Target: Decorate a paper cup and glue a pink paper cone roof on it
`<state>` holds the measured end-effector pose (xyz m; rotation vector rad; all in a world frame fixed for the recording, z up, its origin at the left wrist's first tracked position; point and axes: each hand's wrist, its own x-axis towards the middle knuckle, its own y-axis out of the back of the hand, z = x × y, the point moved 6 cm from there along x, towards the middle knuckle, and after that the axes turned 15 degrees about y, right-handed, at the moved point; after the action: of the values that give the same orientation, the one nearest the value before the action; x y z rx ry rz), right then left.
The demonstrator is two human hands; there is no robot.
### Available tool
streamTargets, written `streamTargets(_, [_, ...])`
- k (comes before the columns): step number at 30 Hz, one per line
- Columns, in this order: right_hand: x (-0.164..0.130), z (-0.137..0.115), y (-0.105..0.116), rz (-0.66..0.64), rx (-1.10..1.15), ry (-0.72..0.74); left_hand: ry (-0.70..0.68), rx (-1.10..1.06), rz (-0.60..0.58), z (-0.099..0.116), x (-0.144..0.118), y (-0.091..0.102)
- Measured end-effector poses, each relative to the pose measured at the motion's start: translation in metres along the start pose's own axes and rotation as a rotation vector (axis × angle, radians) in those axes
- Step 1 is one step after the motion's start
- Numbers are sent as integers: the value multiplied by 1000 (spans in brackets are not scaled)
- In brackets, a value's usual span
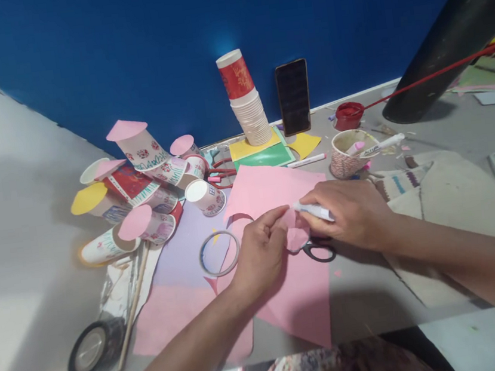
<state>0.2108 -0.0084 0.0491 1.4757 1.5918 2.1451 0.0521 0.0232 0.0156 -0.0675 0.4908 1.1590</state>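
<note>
Pink paper [271, 194] lies flat near us, and our left hand [260, 253] pinches a small pink piece [296, 236] just left of our right hand [354, 211], which grips a pen [314, 210] lying sideways.

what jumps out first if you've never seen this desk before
Two hands meet mid-table over a pink paper sheet: the left hand pinches a small pink cutout, and the right hand holds a white marker to it. To the left lies a heap of decorated paper cups. A tall cup stack stands against the blue wall.
</note>
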Motion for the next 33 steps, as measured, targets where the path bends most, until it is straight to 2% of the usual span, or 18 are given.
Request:
streamTargets(4, [1, -5, 8, 58, 33, 0, 106, 3, 34, -11, 5, 4])
streamTargets(7, [3, -17, 4, 34, 48, 56, 62, 2, 36, -8, 3, 3])
streamTargets(10, [2, -14, -2, 1, 0, 59, -32, 58, 46, -1, 0, 2])
streamTargets(14, [1, 2, 2, 42, -25, -15, 38, 117, 75, -6, 2, 5])
streamTargets(17, [1, -2, 7, 76, 19, -3, 82, 110, 67, -10, 5, 5])
streamTargets(22, [2, -18, -3, -11, 29, 85, 15, 94, 49, -9, 3, 2])
streamTargets(25, [1, -7, -5, -17, 4, 41, -22, 129, 70, -7, 2, 3])
streamTargets(28, [1, 3, 2, 39, -11, -21, 17, 125, 66, -9, 4, 5])
streamTargets(30, [1, 0, 6, 72, 13, -21, 62, 89, 48, -12, 6, 4])
streamTargets(33, [2, -13, 3, 44, 39, 49, 68, 43, 10, -12, 5, 1])
